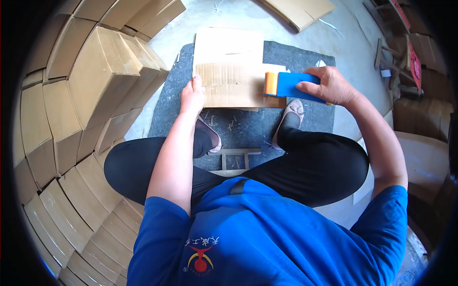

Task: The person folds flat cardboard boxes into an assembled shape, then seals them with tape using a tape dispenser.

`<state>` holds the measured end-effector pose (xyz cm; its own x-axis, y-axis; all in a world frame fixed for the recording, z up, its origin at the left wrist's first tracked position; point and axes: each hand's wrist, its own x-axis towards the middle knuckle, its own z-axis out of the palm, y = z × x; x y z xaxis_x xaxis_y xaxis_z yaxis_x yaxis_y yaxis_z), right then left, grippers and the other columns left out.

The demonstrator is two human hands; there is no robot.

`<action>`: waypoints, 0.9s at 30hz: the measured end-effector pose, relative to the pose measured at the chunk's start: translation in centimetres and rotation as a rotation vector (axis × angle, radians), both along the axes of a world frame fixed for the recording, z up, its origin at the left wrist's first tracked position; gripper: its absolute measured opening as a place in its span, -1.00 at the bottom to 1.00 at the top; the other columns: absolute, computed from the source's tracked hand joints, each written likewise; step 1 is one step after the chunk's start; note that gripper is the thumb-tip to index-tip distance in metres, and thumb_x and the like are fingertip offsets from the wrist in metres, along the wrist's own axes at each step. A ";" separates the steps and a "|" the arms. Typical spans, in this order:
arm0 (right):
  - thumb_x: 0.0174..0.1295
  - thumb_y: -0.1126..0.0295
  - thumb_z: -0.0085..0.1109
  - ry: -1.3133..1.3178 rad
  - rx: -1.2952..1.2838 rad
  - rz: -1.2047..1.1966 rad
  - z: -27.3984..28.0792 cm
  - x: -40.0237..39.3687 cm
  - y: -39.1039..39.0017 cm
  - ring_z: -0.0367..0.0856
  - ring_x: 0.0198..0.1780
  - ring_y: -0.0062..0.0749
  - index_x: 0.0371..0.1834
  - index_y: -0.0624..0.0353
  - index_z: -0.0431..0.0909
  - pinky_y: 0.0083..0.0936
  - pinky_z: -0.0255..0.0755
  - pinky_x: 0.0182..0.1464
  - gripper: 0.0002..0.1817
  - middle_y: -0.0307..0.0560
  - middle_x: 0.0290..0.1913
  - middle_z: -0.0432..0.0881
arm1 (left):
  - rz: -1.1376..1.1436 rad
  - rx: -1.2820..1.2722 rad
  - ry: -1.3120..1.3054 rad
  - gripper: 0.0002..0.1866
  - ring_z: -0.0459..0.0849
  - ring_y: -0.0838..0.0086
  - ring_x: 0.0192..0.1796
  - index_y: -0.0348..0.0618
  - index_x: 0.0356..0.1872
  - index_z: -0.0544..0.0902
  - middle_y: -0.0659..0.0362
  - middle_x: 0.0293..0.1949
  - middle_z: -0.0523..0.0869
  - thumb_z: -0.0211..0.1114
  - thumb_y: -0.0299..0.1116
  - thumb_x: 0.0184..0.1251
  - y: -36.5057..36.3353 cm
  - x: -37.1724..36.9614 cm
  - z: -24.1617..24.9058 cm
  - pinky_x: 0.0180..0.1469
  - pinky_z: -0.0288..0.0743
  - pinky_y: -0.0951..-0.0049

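In front of me lies a cardboard box (pixel 229 90), flattish, with a paler flap (pixel 228 45) reaching away from me. My left hand (pixel 192 94) is closed on its left edge, thumb on top and the other fingers mostly hidden. My right hand (pixel 329 85) grips a blue tape dispenser (pixel 296 85) with an orange roller end. That orange end overlaps the right end of the box in this view. Thumb and fingers clasp the dispenser from both sides.
Tall stacks of cardboard boxes (pixel 90 81) fill my left side. A dark mat (pixel 167 102) with scraps lies underfoot, and a small wooden frame (pixel 234 159) sits between my feet. Flat cardboard (pixel 300 12) lies ahead; a wooden rack (pixel 393 52) stands at right.
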<state>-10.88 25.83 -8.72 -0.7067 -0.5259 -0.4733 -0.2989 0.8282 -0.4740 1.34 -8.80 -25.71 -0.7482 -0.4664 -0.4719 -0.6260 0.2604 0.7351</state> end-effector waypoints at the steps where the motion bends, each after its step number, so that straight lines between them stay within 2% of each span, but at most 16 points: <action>1: 0.21 -0.17 0.30 -0.007 -0.014 -0.016 -0.6 -0.2 1.3 0.78 -0.22 -0.20 -0.01 0.29 0.71 -0.33 0.67 -0.05 -0.35 0.12 -0.24 0.77 | 0.002 -0.025 0.033 -0.34 0.63 0.03 0.23 -0.33 0.20 0.59 -0.22 0.08 0.69 -0.12 0.13 0.61 -0.4 0.1 -0.8 0.28 0.42 0.23; 4: 0.18 -0.12 0.33 0.001 -0.047 -0.087 -1.7 -0.3 4.5 0.78 -0.22 -0.20 0.00 0.28 0.71 -0.34 0.66 -0.05 -0.38 0.13 -0.25 0.77 | 0.017 -0.033 0.059 -0.33 0.63 0.08 0.23 -0.34 0.23 0.58 -0.18 0.11 0.69 -0.12 0.13 0.61 0.1 0.3 -0.3 0.29 0.42 0.26; 6: 0.21 -0.06 0.35 -0.082 0.009 -0.115 -2.1 -0.9 6.1 0.76 -0.14 -0.26 0.07 0.28 0.67 -0.36 0.64 0.01 -0.39 0.09 -0.17 0.75 | 0.026 -0.022 0.023 -0.34 0.63 0.14 0.23 -0.33 0.24 0.58 -0.14 0.13 0.69 -0.12 0.13 0.61 0.1 0.3 0.0 0.29 0.41 0.27; 9: 0.21 -0.07 0.35 -0.100 -0.021 -0.139 -3.6 -1.2 7.8 0.75 -0.13 -0.27 0.08 0.27 0.67 -0.36 0.64 0.02 -0.39 0.06 -0.16 0.75 | 0.035 -0.010 0.015 -0.32 0.63 0.18 0.24 -0.32 0.24 0.58 -0.13 0.13 0.69 -0.12 0.16 0.61 0.1 0.3 0.2 0.29 0.41 0.28; 11: 0.20 -0.06 0.34 -0.141 -0.064 -0.158 -5.3 -1.4 8.5 0.73 -0.11 -0.30 0.10 0.26 0.67 -0.37 0.61 0.04 -0.39 0.04 -0.15 0.74 | 0.043 -0.014 0.012 -0.31 0.63 0.18 0.23 -0.32 0.24 0.58 -0.11 0.13 0.69 -0.12 0.17 0.60 0.0 0.4 0.1 0.29 0.41 0.28; 13: 0.19 -0.06 0.34 -0.176 -0.105 -0.181 -7.1 -1.3 9.2 0.73 -0.11 -0.31 0.10 0.25 0.67 -0.38 0.60 0.04 -0.38 0.03 -0.16 0.74 | 0.048 -0.039 0.022 -0.28 0.65 0.10 0.21 -0.33 0.19 0.61 -0.17 0.09 0.71 -0.16 0.19 0.60 -0.3 0.5 -0.8 0.28 0.42 0.25; 15: 0.18 -0.07 0.34 -0.214 -0.157 -0.196 -8.5 -1.3 9.4 0.72 -0.11 -0.32 0.11 0.25 0.67 -0.39 0.59 0.05 -0.38 0.02 -0.16 0.74 | -0.023 -0.211 0.017 -0.26 0.65 -0.01 0.19 -0.34 0.14 0.64 -0.22 0.05 0.71 -0.21 0.20 0.60 -0.5 0.6 -0.5 0.26 0.44 0.20; 18: 0.17 -0.07 0.34 -0.217 -0.228 -0.207 -9.6 -1.1 9.9 0.71 -0.12 -0.34 0.12 0.24 0.67 -0.40 0.58 0.04 -0.37 0.01 -0.17 0.74 | -0.008 -0.331 -0.019 -0.24 0.64 -0.08 0.18 -0.36 0.10 0.66 -0.25 0.02 0.71 -0.24 0.20 0.60 0.4 0.5 0.6 0.25 0.45 0.16; 19: 0.16 -0.08 0.34 -0.207 -0.239 -0.216 -9.9 -1.0 10.0 0.72 -0.12 -0.32 0.08 0.24 0.69 -0.38 0.58 0.05 -0.38 0.05 -0.18 0.75 | -0.021 -0.333 -0.020 -0.24 0.64 -0.08 0.18 -0.36 0.10 0.66 -0.25 0.02 0.71 -0.24 0.20 0.60 0.7 0.3 1.2 0.25 0.45 0.16; 21: 0.15 -0.09 0.33 -0.181 -0.232 -0.216 -9.3 -1.2 9.9 0.74 -0.11 -0.26 0.04 0.24 0.71 -0.36 0.59 0.06 -0.39 0.10 -0.18 0.76 | -0.054 -0.491 -0.139 -0.28 0.64 -0.06 0.19 -0.34 0.16 0.63 -0.20 0.05 0.71 -0.24 0.16 0.61 1.4 0.0 1.9 0.27 0.44 0.21; 22: 0.15 -0.08 0.33 -0.174 -0.231 -0.213 -9.5 -1.3 9.9 0.74 -0.10 -0.24 0.05 0.24 0.71 -0.35 0.59 0.06 -0.39 0.11 -0.17 0.76 | -0.046 -0.547 -0.023 -0.40 0.50 0.01 0.37 -0.28 0.29 0.55 -0.17 0.26 0.59 -0.13 0.04 0.61 1.4 0.1 1.0 0.41 0.29 0.13; 24: 0.12 -0.08 0.34 -0.159 -0.233 -0.214 -10.0 -1.6 10.0 0.74 -0.09 -0.20 0.05 0.25 0.71 -0.34 0.58 0.07 -0.38 0.14 -0.15 0.77 | -0.166 -1.086 0.196 -0.48 0.23 0.07 0.55 -0.19 0.40 0.44 -0.11 0.47 0.37 -0.01 -0.13 0.57 4.1 0.2 2.2 0.53 0.02 -0.05; 25: 0.12 -0.08 0.34 -0.161 -0.233 -0.226 -10.2 -1.6 10.1 0.74 -0.09 -0.20 0.05 0.25 0.71 -0.34 0.58 0.07 -0.38 0.14 -0.15 0.77 | -0.275 -1.008 0.278 -0.46 0.04 0.04 0.62 -0.19 0.43 0.39 -0.07 0.56 0.20 0.09 -0.22 0.50 5.2 0.2 3.2 0.56 -0.24 -0.20; 27: 0.11 -0.08 0.34 -0.151 -0.266 -0.200 -10.1 -1.7 10.1 0.74 -0.09 -0.19 0.04 0.26 0.71 -0.34 0.58 0.08 -0.37 0.14 -0.16 0.77 | -0.586 -0.980 0.313 -0.45 0.08 0.06 0.61 -0.19 0.42 0.41 -0.08 0.54 0.25 0.17 -0.26 0.45 8.7 -0.2 4.7 0.58 -0.22 -0.13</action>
<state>-12.56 35.88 -18.82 -0.7406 -0.5031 -0.4455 -0.0539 0.7052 -0.7069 1.17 -0.13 -21.03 -0.9877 -0.0745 0.1371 -0.0517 0.9854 0.1623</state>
